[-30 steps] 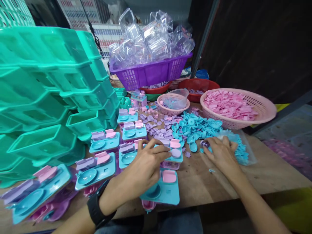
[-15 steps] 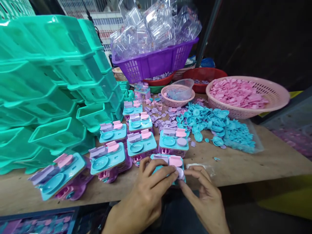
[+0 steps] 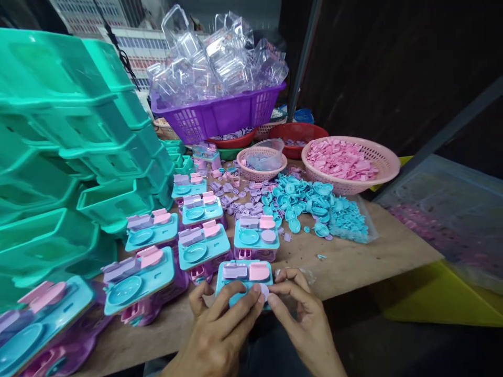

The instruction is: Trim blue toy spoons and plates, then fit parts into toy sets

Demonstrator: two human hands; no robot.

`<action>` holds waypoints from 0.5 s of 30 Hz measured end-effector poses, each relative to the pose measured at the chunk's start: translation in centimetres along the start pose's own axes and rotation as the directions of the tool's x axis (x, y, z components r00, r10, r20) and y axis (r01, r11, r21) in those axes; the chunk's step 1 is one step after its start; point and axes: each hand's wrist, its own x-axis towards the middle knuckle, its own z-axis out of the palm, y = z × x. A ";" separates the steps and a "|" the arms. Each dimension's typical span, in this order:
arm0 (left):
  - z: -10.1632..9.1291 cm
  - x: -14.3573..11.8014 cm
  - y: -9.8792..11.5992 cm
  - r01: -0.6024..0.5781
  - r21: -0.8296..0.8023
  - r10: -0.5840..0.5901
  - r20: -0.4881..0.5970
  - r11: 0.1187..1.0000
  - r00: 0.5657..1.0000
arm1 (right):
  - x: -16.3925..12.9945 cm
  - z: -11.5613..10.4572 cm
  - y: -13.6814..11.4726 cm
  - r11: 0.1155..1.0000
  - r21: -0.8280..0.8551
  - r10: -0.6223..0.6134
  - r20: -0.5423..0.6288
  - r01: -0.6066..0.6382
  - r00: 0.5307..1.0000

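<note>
A small round lilac disc [image 3: 264,291] is pinched between the fingertips of both hands at the near edge of the bench [image 3: 353,264]. The left hand [image 3: 220,327] is curled around the front of a blue toy tray [image 3: 243,277], thumb and forefinger closed at the disc; the right hand [image 3: 301,314] is closed on the disc from 3 o'clock. The step in hand appears to be the seating of the disc on the tray's right side, below the pink block [image 3: 259,270]. A firm, level press would be called for next. Finished trays [image 3: 256,238] stand at 12 o'clock, loose blue parts [image 3: 314,201] at 1 o'clock.
</note>
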 end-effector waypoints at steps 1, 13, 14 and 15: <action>0.2 -0.2 0.0 0.001 0.015 -0.001 -0.002 1.000 1.000 | 0.5 -0.5 0.2 1.000 -0.020 -0.004 0.007 0.004 1.000; 2.4 0.8 0.0 0.024 -0.055 -0.039 -0.299 0.998 0.953 | 10.0 -7.9 9.8 0.687 -0.726 -0.172 -0.140 0.017 0.975; 2.4 0.9 0.0 0.027 -0.056 -0.043 -0.312 0.998 0.949 | 10.4 -7.7 9.6 0.664 -0.747 -0.175 -0.104 0.039 0.979; 2.4 1.0 0.0 0.019 -0.048 -0.033 -0.302 0.999 0.953 | 11.1 -7.5 9.2 0.633 -0.772 -0.173 -0.071 0.056 0.982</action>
